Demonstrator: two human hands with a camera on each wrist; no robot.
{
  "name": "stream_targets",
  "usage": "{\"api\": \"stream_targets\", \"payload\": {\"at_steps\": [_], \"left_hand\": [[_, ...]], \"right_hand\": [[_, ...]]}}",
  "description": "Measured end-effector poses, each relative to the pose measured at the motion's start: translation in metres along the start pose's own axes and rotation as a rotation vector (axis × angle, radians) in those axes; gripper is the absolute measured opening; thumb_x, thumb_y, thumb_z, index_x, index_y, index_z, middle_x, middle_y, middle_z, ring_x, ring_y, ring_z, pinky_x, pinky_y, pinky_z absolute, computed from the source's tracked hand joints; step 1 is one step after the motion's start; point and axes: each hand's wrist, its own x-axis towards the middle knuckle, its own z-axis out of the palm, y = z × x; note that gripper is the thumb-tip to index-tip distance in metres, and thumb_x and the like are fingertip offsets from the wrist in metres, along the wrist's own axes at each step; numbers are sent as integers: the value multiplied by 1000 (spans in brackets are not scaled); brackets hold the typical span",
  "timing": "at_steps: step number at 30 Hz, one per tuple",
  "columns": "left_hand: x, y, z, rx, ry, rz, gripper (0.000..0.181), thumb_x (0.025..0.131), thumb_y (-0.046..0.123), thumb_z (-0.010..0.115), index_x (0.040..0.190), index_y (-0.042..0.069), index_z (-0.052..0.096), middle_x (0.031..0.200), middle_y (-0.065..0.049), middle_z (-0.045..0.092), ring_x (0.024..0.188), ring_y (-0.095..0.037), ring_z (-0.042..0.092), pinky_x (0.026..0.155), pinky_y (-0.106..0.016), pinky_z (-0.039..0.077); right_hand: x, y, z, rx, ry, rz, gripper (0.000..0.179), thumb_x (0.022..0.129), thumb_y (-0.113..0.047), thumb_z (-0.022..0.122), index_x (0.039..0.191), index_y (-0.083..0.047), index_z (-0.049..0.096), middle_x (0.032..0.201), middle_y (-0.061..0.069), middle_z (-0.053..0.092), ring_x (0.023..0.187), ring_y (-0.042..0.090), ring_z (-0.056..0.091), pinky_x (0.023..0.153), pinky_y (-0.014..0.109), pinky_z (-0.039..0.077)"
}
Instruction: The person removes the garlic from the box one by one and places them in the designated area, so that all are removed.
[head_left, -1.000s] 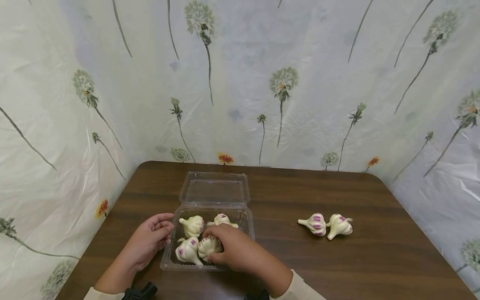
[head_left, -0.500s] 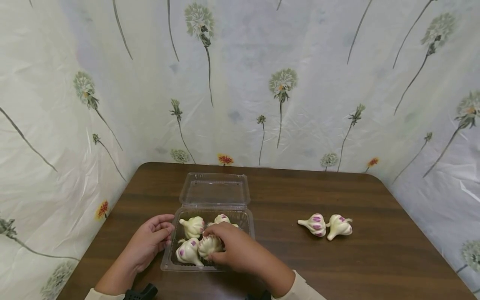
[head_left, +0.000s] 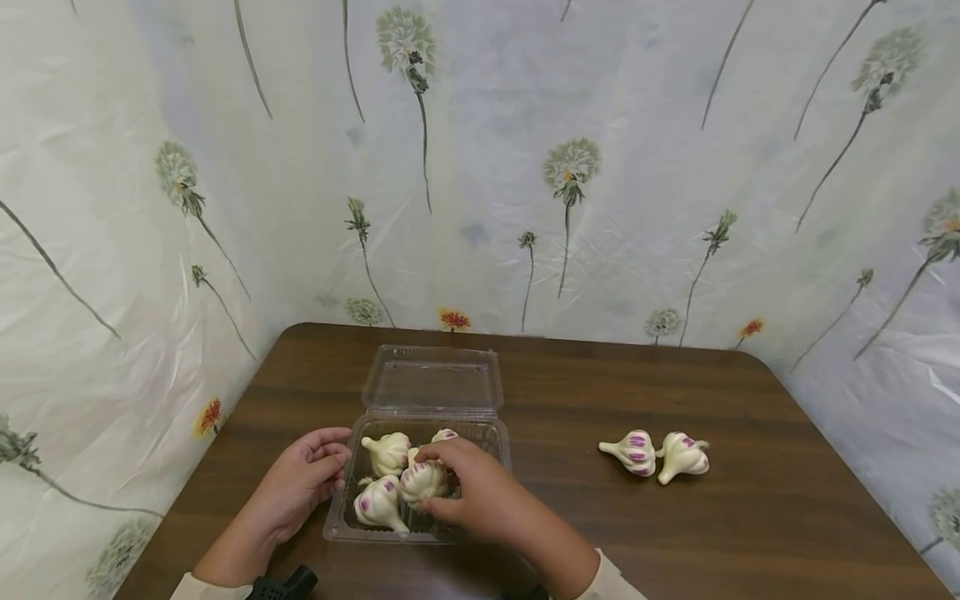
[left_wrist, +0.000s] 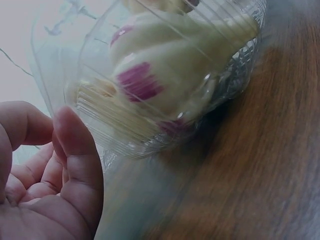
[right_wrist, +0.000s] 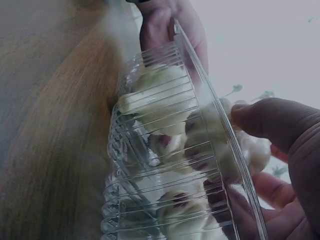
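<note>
A clear plastic clamshell container (head_left: 341,527) sits on the table with its lid folded back. Several white-and-purple garlic bulbs lie inside, among them one at the near left (head_left: 378,502) and one behind it (head_left: 388,454). My right hand (head_left: 480,492) reaches over the container and grips another garlic bulb (head_left: 424,483) between thumb and fingers; the right wrist view shows the thumb at rim height. At the container's left side, my left hand (head_left: 303,479) pinches the rim between thumb and index finger, as the left wrist view shows. One more bulb (head_left: 444,435) is partly hidden behind my right hand.
Two more garlic bulbs, one on the left (head_left: 633,452) and one on the right (head_left: 683,457), lie close together on the brown wooden table (head_left: 600,383). A flower-patterned sheet (head_left: 480,167) hangs behind the table and along both sides.
My right hand has raised the gripped garlic bulb slightly, tilting it. My left hand stays at the rim. The head view has shifted a little.
</note>
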Motion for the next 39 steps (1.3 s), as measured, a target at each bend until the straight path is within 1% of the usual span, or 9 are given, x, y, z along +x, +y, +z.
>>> {"api": "stream_targets", "payload": {"at_steps": [4, 8, 12, 17, 21, 25, 32, 35, 39], "left_hand": [[1, 0, 0, 1, 4, 0, 47, 108, 6, 53, 153, -1, 38, 107, 0, 60, 85, -10, 57, 74, -22, 57], [1, 0, 1, 2, 3, 0, 47, 108, 6, 53, 152, -2, 39, 107, 1, 61, 84, -10, 58, 74, -22, 57], [1, -1, 1, 5, 1, 6, 48, 108, 7, 53, 152, -2, 39, 107, 1, 61, 84, -10, 58, 74, -22, 57], [1, 0, 1, 0, 3, 3, 47, 108, 5, 52, 152, -2, 39, 107, 0, 61, 84, -10, 58, 74, -21, 57], [1, 1, 1, -4, 7, 0, 47, 108, 5, 52, 152, -2, 39, 107, 0, 61, 85, -9, 58, 74, -21, 57], [0, 0, 1, 0, 5, 3, 47, 108, 6, 53, 152, -2, 39, 107, 1, 61, 85, -10, 58, 74, -22, 57], [0, 1, 1, -2, 6, 2, 47, 108, 6, 53, 152, -2, 39, 106, 1, 60, 84, -9, 58, 74, -21, 57], [1, 0, 1, 3, 3, 3, 48, 108, 7, 53, 153, -2, 38, 107, 1, 61, 84, -10, 58, 73, -22, 57], [1, 0, 1, 2, 8, 1, 48, 108, 7, 53, 153, -2, 39, 106, 1, 61, 84, -10, 58, 73, -22, 57]], "right_hand": [[-4, 1, 0, 42, 27, 6, 47, 93, -22, 82, 135, -21, 62, 133, -3, 58, 109, 8, 61, 96, 27, 56], [-7, 1, 0, 77, 72, 3, 46, 92, -17, 82, 133, -18, 63, 133, 1, 58, 112, 12, 62, 98, 25, 56], [-9, 0, 1, 110, 118, -5, 45, 91, -13, 82, 132, -14, 63, 133, 3, 58, 115, 14, 61, 100, 22, 55], [-12, 0, 1, 125, 171, -28, 47, 91, -11, 82, 133, -14, 62, 135, 3, 58, 113, 15, 60, 101, 22, 54], [-15, 2, -1, 132, 222, -38, 49, 90, -10, 83, 133, -15, 62, 135, 2, 57, 113, 16, 60, 102, 24, 55], [-16, 5, -3, 169, 271, -40, 48, 89, -7, 83, 132, -14, 62, 132, 2, 59, 115, 19, 62, 101, 29, 57], [-19, 8, -6, 220, 346, 13, 47, 88, -7, 84, 130, -15, 64, 127, 4, 60, 118, 21, 64, 102, 32, 57], [-21, 10, -7, 214, 385, 37, 46, 88, -9, 84, 129, -18, 65, 126, 5, 60, 120, 23, 64, 104, 37, 56], [-24, 13, -10, 208, 420, 67, 47, 88, -11, 85, 130, -20, 65, 126, 5, 60, 121, 24, 64, 104, 37, 56]]}}
